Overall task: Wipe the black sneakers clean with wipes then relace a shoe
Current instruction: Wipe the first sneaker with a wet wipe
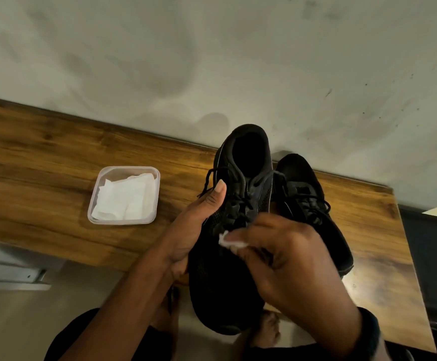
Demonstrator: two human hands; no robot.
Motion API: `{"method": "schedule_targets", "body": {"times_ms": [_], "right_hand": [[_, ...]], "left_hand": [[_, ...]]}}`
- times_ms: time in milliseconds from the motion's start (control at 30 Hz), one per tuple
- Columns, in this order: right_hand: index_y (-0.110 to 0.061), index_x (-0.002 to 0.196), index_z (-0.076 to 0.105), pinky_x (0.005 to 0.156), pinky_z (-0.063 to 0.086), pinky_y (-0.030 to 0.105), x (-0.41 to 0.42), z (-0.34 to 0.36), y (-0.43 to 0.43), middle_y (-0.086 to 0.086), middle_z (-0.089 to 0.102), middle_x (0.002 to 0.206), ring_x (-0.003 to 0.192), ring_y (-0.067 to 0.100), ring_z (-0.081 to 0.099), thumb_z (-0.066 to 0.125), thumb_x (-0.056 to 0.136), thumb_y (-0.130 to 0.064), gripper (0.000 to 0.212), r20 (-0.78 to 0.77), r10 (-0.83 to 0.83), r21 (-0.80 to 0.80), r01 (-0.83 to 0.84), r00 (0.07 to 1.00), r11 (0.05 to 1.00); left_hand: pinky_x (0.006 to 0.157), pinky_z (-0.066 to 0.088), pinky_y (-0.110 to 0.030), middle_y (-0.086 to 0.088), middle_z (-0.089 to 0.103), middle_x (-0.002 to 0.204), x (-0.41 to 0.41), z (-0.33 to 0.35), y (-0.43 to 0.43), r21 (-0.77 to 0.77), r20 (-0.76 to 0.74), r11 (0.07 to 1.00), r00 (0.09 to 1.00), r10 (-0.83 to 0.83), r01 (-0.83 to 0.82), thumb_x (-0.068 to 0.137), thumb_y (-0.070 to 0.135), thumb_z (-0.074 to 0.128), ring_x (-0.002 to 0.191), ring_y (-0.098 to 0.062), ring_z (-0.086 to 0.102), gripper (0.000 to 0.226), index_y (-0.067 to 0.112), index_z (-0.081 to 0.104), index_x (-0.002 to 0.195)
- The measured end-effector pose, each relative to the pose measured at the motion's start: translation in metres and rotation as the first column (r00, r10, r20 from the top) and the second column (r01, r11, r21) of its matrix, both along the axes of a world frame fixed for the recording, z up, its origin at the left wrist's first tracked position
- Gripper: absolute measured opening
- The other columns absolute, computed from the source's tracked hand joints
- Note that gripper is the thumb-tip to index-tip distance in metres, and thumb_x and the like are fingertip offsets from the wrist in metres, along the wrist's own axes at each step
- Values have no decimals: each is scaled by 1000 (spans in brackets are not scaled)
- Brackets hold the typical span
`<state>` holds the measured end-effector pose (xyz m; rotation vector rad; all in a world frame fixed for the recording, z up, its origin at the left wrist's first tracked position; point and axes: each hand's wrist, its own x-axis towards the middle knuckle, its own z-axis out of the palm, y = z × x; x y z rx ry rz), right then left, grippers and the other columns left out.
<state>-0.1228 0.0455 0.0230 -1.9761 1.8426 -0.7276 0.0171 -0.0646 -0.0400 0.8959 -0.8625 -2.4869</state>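
A: We have one black sneaker [220,287] held up off the desk, toe toward us, heel opening toward the wall.

B: Hands?

A: Left hand [191,230] grips it from the left side, thumb lying along the upper next to the laces [241,201]. Right hand [290,264] has its fingers curled, pinching a small white wipe [229,242] against the upper just below the laces.

B: Second sneaker [334,238]?

A: We see it lying on the desk just right of the held one, partly behind the right hand, laced.

B: Around that?

A: Clear plastic tub [92,204] to the left, well apart from the sneakers, folded white wipes [126,196] inside. The desk [42,157] is brown wood grain, pushed against a pale wall [212,48] with stains and dark specks. Pale floor [82,282] is below the desk's near edge.
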Motion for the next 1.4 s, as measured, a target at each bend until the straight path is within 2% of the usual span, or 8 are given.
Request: {"method": "schedule_targets", "body": {"times_ms": [67,233,433,667,900,967,1200,1400], "right_hand": [[-36,115,72,61,55,25,2,-4,-3,-20,63,95,79,0,62,50,94,-41,31,26,-94,-89,96,995,991],[-41,116,69,66,58,29,2,-3,0,-21,62,99,88,1,64,49,93,-44,30,-4,140,128,-138,990,982],[-37,103,78,64,49,11,-38,20,13,-24,67,86,80,-7,63,66,89,-26,22,46,13,83,-17,999,996],[-33,98,78,64,59,31,-17,9,8,-22,68,88,80,3,66,59,89,-33,21,-37,-144,20,145,989,989],[-37,106,71,64,57,38,17,1,7,-18,63,92,82,7,65,56,90,-39,22,-3,60,94,-60,998,994],[-38,109,72,61,55,38,23,-1,6,-18,62,91,81,7,64,57,92,-40,22,31,56,57,-58,998,997],[-25,103,79,65,43,5,-13,18,11,-20,68,86,79,-3,65,68,88,-28,19,231,-156,-141,192,960,971],[-23,106,79,74,53,16,-19,0,5,-17,71,97,92,0,69,70,89,-20,19,250,-50,-74,71,967,995]], "left_hand": [[116,38,-50,-16,55,147,2,-5,0,15,10,1000,1000,7,-7,86,64,69,132,-33,55,81,17,49,149],[72,57,-30,-12,69,121,1,0,1,0,5,1000,1000,-14,14,86,67,65,97,-17,74,72,25,54,144],[119,34,-53,-11,62,141,3,2,-2,-15,7,994,994,105,-105,93,58,59,133,-31,58,60,21,59,141],[115,41,-49,-9,69,132,2,11,1,-19,16,986,986,167,-167,96,53,53,124,-27,65,51,21,67,132],[105,48,-45,-14,61,142,0,10,0,63,-24,989,990,138,-136,94,59,60,126,-30,63,64,19,58,143],[90,54,-38,-14,62,140,-1,12,1,87,-31,989,992,123,-120,93,60,60,116,-28,67,65,18,58,142],[108,44,-48,-11,67,135,12,8,-6,64,8,986,988,152,-152,98,50,55,125,-29,64,44,22,71,128],[108,45,-45,-10,69,131,10,13,-4,29,76,988,986,149,-152,97,50,47,124,-27,65,49,19,72,126]]}}
